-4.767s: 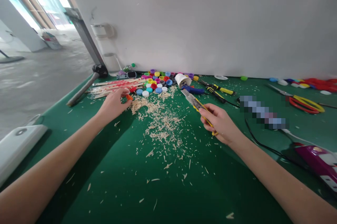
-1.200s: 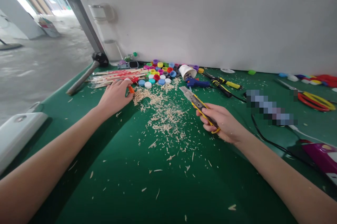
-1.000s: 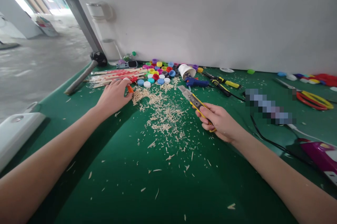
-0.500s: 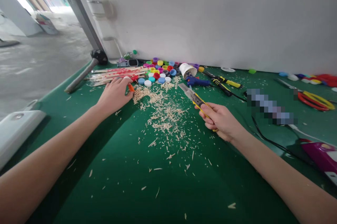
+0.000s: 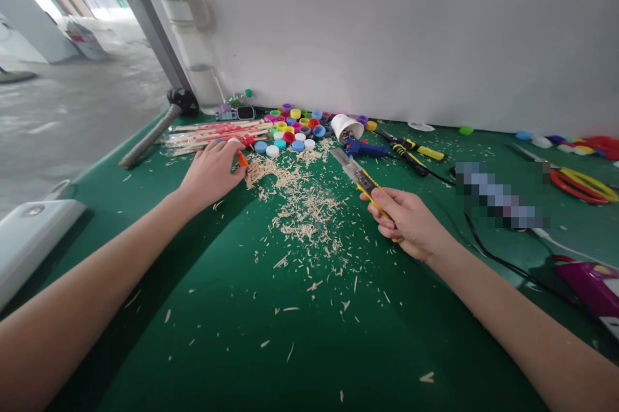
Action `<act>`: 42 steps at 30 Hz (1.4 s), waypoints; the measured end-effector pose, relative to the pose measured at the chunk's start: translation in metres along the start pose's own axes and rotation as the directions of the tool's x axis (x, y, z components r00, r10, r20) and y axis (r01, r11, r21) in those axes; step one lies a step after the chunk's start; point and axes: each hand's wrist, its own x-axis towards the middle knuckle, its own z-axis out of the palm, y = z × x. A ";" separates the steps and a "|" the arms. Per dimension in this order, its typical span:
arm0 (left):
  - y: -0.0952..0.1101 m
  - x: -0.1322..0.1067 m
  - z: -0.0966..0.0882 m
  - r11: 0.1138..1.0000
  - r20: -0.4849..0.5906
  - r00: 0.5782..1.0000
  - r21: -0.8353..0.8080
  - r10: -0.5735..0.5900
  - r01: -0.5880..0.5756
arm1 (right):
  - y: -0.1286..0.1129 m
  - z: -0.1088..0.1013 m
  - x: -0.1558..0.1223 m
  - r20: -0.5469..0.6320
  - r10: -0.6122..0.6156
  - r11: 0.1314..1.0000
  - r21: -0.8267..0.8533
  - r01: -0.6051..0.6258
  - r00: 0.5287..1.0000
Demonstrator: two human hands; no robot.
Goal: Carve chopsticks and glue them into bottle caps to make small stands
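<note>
While the left hand (image 5: 210, 170) lies palm down a little left of the middle of the frame, its bent fingers reach a bundle of wooden sticks (image 5: 213, 135) and its thumb touches a small orange piece (image 5: 241, 158). Whether it really grips this piece, I cannot tell. Right of the middle, the right hand (image 5: 403, 222) is clenched around the yellow handle of a knife (image 5: 358, 176). The blade end points up and to the left, just beside a heap of wood shavings (image 5: 300, 206) on the green table (image 5: 217, 347). Behind the shavings, near the white wall, are coloured bottle caps (image 5: 294, 128), a tipped paper cup (image 5: 345, 126) and a blue glue gun (image 5: 365, 149). A hammer (image 5: 155, 128) lies at the upper left, and scissors (image 5: 580, 183) at the right edge.
</note>
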 end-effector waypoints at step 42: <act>0.003 -0.002 -0.001 1.000 -0.012 1.000 -0.019 0.006 -0.006 | -0.003 0.004 -0.004 0.007 0.015 0.993 -0.114 -0.014 1.000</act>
